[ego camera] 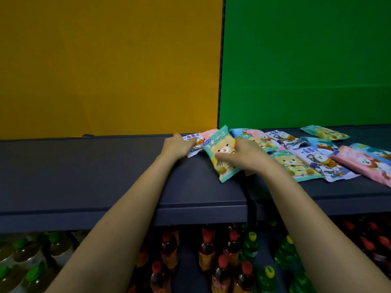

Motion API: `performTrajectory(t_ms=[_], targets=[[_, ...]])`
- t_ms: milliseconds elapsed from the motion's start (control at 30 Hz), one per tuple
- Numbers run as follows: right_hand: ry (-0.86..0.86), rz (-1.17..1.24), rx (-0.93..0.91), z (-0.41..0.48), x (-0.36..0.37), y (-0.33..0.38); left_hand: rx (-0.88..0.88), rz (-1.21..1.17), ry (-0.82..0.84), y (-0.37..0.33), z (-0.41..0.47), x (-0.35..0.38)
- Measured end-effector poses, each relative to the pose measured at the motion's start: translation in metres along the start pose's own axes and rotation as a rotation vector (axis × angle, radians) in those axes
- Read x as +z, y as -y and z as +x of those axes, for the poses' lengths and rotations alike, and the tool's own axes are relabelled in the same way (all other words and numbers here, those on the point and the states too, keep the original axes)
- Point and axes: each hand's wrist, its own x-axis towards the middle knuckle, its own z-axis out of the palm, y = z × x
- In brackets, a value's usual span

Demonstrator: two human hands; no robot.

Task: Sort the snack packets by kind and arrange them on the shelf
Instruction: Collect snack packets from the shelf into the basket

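on the long dark grey metal shelf, beside a loose spread of pink, white and teal snack packets, the right hand pinches a tilted teal bear-printed plastic packet while the left hand rests, fingers straight, on a white printed packet.
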Motion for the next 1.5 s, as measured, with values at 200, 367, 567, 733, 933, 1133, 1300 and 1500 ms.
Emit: performTrajectory(t_ms=[200,367,567,733,933,1133,1300,1500], targets=[[-0.205,0.302,0.099,-0.010,-0.021,-0.037,-0.068,0.064,-0.065,-0.022,0.023,0.029],[-0.277,0.431,0.149,-0.017,-0.024,-0.058,-0.129,-0.160,0.005,-0.015,0.037,0.026],[-0.294,0.563,0.149,-0.027,-0.025,-0.065,-0.040,-0.781,0.069,-0.009,0.005,-0.012],[-0.281,0.692,0.057,-0.035,-0.020,-0.049,0.066,-0.756,0.025,0.022,-0.070,-0.083],[-0.089,0.813,-0.149,-0.058,0.024,0.018,-0.033,-0.761,-0.245,0.120,-0.212,-0.140],[0.229,0.840,-0.329,-0.111,0.114,0.117,-0.258,-0.710,-0.584,0.229,-0.371,-0.163],[0.510,0.756,-0.445,-0.175,0.211,0.202,-0.467,-0.740,-0.844,0.301,-0.510,-0.165],[0.865,0.649,-0.539,-0.275,0.329,0.284,-0.708,-0.775,-1.086,0.364,-0.649,-0.154]])
